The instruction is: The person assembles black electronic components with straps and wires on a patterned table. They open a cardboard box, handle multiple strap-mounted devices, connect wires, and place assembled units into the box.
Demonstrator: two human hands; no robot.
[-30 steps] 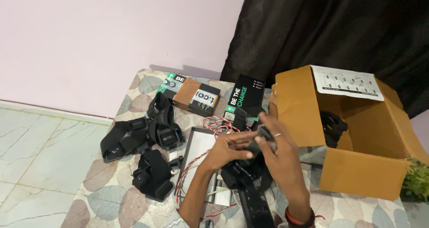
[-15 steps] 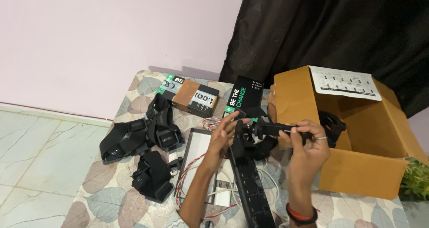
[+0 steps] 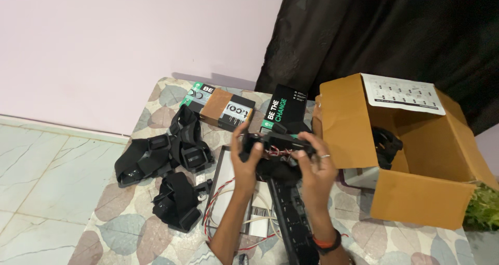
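Both my hands hold one black device (image 3: 275,143) with red and white wires showing in its middle, lifted above the table. My left hand (image 3: 246,156) grips its left end, fingers wrapped over the top. My right hand (image 3: 316,163), with a ring and an orange wristband, grips its right end. A long black strap (image 3: 292,218) hangs down from the device toward me. Under my hands lie a flat grey tray (image 3: 224,184), red and white cables (image 3: 218,202) and a white charger (image 3: 258,215).
An open brown cardboard box (image 3: 416,192) stands at the right with black gear inside. Black strap harnesses (image 3: 166,156) and a black pouch (image 3: 176,200) lie at the left. An orange-black box (image 3: 221,108) and a black box (image 3: 285,109) sit at the back. The leaf-patterned tabletop (image 3: 130,223) ends over tiled floor.
The black device has been brought back from beside the cardboard box toward the middle. My left hand has taken hold of its left end, so both hands now grip it level.
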